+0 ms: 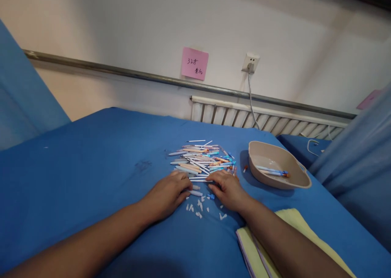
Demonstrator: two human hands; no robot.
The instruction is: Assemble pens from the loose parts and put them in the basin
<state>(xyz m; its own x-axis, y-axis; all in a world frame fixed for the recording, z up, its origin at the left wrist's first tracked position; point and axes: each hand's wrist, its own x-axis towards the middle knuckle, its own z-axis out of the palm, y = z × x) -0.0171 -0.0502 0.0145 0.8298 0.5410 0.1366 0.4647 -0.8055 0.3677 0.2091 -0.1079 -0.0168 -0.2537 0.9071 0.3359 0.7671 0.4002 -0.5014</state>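
On the blue sheet [91, 168] stands a beige basin [270, 182], and inside it lie a few pale pens [271, 171] with blue and orange-brown ends. To the left of the basin, well apart from it, there is a loose pile of pen parts [195, 157]: barrels in pale colours and thin white refills, many of them crossing each other.

The two hands are apart from each other, both at the near edge of this pile. The left hand [166, 194] is the farther one from the basin; its fingertips are beside a pale barrel [196, 193], but I cannot tell if they grip something. The right hand [227, 186], nearer to the basin, has its fingers on the pile's edge, with a gap between thumb and forefinger; whether it holds a part, I cannot tell.

Small white pieces [200, 204] are scattered to the left of the basin and closer to the person, together with some small blue pieces [211, 196]. A yellow cloth [296, 219] lies on the person's side of the basin, under the right forearm. Behind the basin is a radiator [226, 114].
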